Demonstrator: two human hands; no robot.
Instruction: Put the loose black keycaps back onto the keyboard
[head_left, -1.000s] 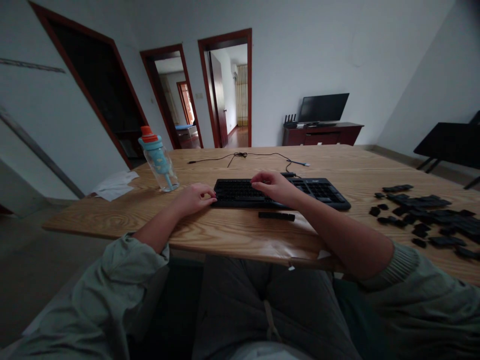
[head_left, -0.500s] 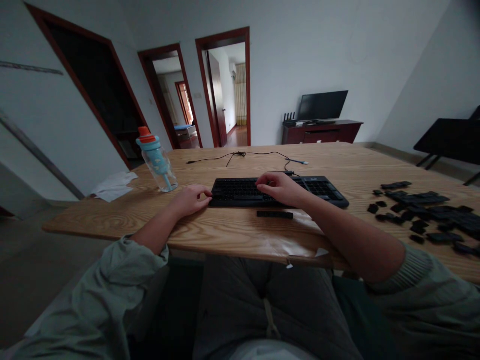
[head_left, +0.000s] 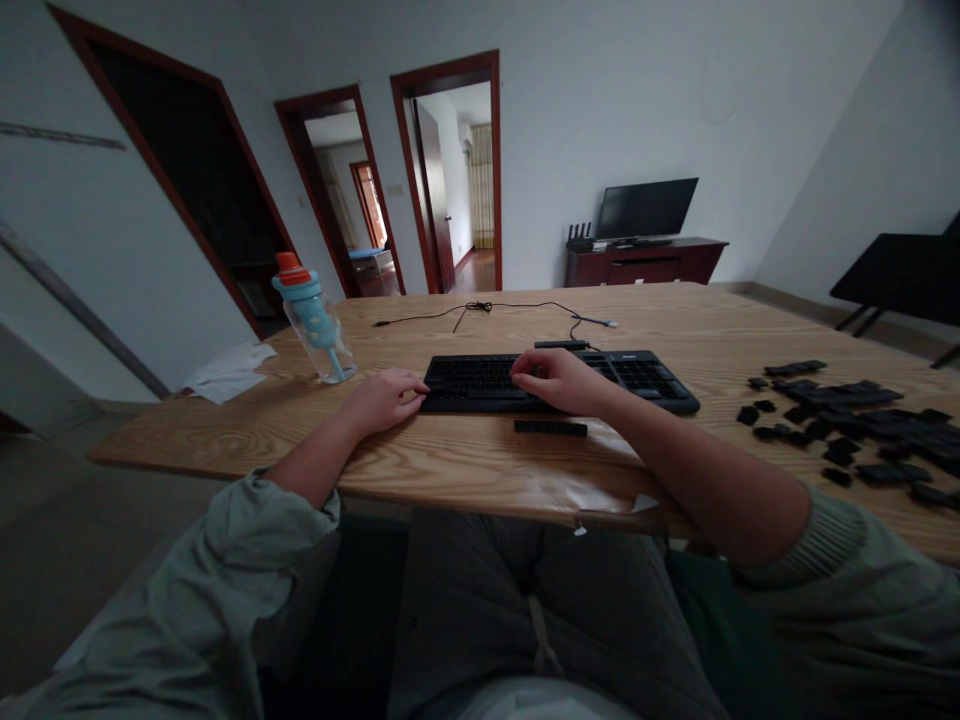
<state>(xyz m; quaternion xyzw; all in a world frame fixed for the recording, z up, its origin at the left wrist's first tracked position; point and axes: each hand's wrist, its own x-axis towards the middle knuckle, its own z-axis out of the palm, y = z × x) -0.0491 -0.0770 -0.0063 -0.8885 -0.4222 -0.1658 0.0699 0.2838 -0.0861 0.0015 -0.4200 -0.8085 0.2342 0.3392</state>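
Moved slightly rightward over the keyboard [head_left: 469, 385] since the frame of one second before: the right hand [head_left: 562, 382]. Kept at the keyboard's left end: the left hand [head_left: 384, 403].

Head view, hands:
- Left hand: at the keyboard's near left corner, in contact. Fingers [head_left: 407, 380] narrow, with thumb and index finger just apart. Cannot tell whether gripping the corner or only touching.
- Right hand: over the middle of the keyboard, palm side down. Fingers curled, thumb and index finger narrow above the keys. Cannot tell whether holding anything or pressing a key.

Head view, tabletop [head_left: 420, 460]:
- Keyboard: flat, near the near edge, long side roughly parallel to that edge.
- Black strip [head_left: 550, 428]: just beside the keyboard, on the side toward the near edge.
- Black bar [head_left: 561, 345]: at the keyboard's far side, partly behind the right hand.
- Black cable [head_left: 517, 304]: beyond the keyboard, with a bundled loop.
- Black pieces [head_left: 855, 397]: scattered toward the right edge, well apart from the keyboard. Too dark to identify individually.
- Clear bottle [head_left: 321, 335] with orange and blue top: upright, left of the keyboard.
- White paper [head_left: 229, 372]: at the left edge, beyond the bottle.
- White scrap [head_left: 644, 503]: at the near edge.

Head view, background: flat screen [head_left: 646, 211] on a dark red cabinet [head_left: 646, 265].
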